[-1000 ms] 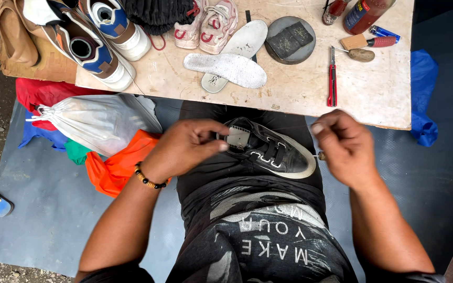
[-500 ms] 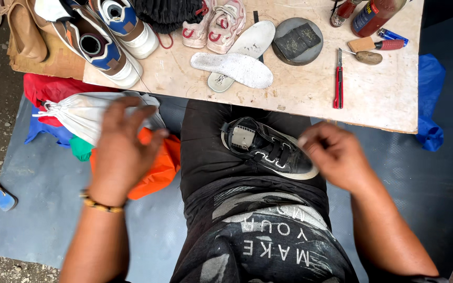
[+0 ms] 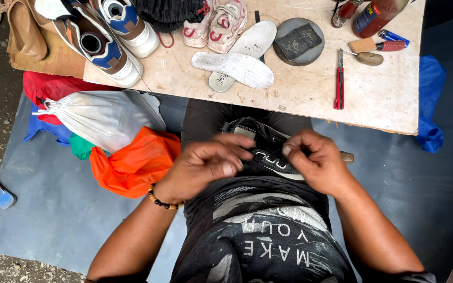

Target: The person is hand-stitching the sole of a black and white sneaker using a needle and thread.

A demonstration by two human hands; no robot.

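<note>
At the near left, a white drawstring bag and an orange plastic bag lie on the grey mat. The left hand, blurred, fingers curled, rests on the black sneaker with white trim lying on the person's lap. The right hand pinches something small at the sneaker's right side; what it is cannot be told. Farther off, a red-handled cutter lies on the pale wooden board.

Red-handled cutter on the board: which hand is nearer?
Right. The right hand sits on the black shoe in the lap, just below and left of the red-handled cutter. The left hand is farther left, at the shoe's other side.
</note>
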